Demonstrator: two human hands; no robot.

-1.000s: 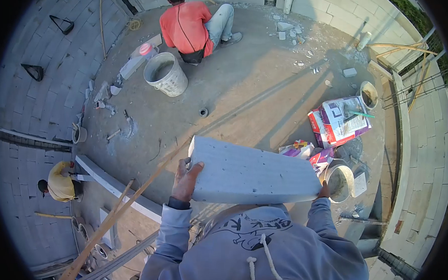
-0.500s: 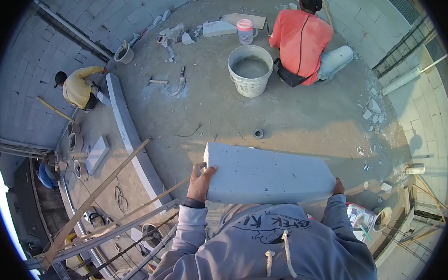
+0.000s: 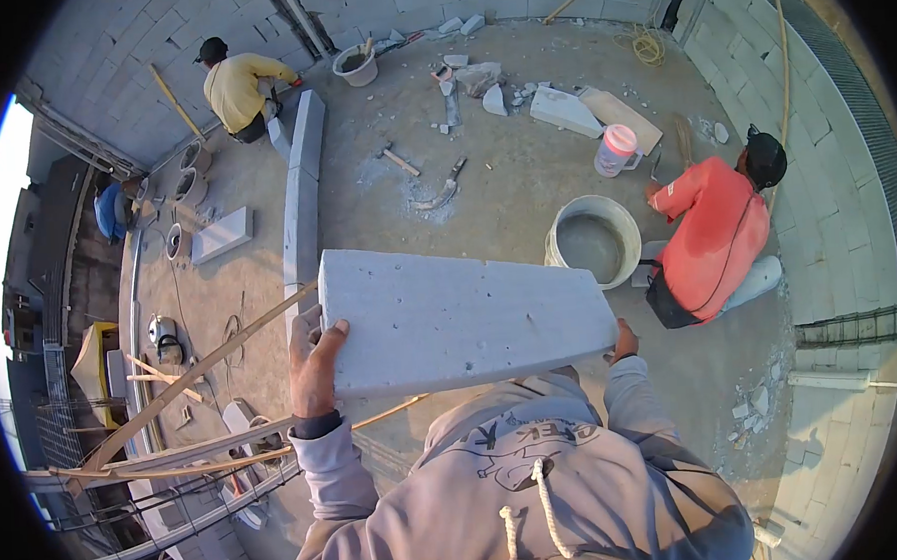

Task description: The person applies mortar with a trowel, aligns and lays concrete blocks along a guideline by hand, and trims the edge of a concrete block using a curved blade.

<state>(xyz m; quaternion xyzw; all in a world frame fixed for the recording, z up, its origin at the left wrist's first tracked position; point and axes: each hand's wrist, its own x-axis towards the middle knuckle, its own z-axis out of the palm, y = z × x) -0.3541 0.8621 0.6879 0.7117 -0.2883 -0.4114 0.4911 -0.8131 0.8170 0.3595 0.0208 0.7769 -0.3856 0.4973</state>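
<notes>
A long light-grey concrete block (image 3: 470, 319) with small pits spans the space in front of my chest, held at both ends. At its left end, my left hand (image 3: 315, 364) grips the block with the thumb over the near face. My right hand (image 3: 625, 340) clasps the right end; most of its fingers are hidden behind the block. Beyond the block's right end stands a white bucket (image 3: 597, 241) of grey wet mix. A low row of laid blocks (image 3: 303, 166) runs beyond its left end.
A person in a red shirt (image 3: 717, 228) crouches at right; one in yellow (image 3: 245, 89) works by the left wall. A hammer (image 3: 400, 162), a pink-lidded jug (image 3: 617, 151) and block rubble (image 3: 495, 100) lie on the floor. Wooden poles (image 3: 202, 366) and rebar cross the lower left.
My view has turned left, so the room appears shifted right. The block, still in both hands, now sits further left and higher in view.
</notes>
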